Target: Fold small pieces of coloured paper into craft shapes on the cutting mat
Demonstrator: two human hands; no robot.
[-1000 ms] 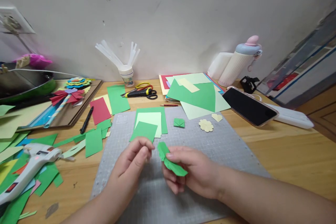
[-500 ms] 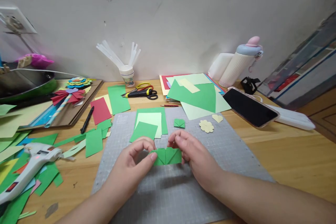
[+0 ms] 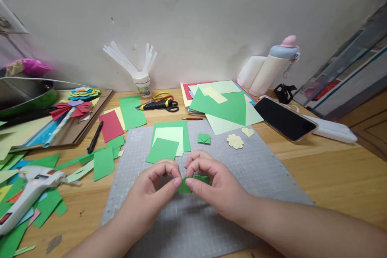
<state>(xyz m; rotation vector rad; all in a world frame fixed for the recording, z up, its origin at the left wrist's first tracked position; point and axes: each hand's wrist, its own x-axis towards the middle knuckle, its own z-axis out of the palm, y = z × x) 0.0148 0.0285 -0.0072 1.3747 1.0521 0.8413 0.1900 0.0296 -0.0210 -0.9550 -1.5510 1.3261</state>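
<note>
Both my hands meet over the grey cutting mat (image 3: pixel 256 173) and pinch a small folded green paper piece (image 3: pixel 185 186). My left hand (image 3: pixel 151 195) grips its left end with thumb and curled fingers. Closing on its right end, my right hand (image 3: pixel 214 189) has its fingertips touching those of the left. Most of the piece is hidden under the fingers. Just beyond the hands lie a green paper square (image 3: pixel 162 150) on a pale green sheet (image 3: pixel 171 135) and a small folded green heart-like piece (image 3: pixel 204 138).
A white glue gun (image 3: pixel 27 191) lies among green scraps at the left. Scissors and a cutter (image 3: pixel 159 104), a black pen (image 3: pixel 94 137), a cup of white sticks (image 3: pixel 142 84), stacked coloured sheets (image 3: pixel 223 107), a phone (image 3: pixel 282 119), a water bottle (image 3: pixel 272 68) and pale paper flowers (image 3: pixel 235 141) ring the mat.
My right hand first held the green piece alone, above the mat. The left hand joined it, the piece was laid flat, and now both hands have closed in over it.
</note>
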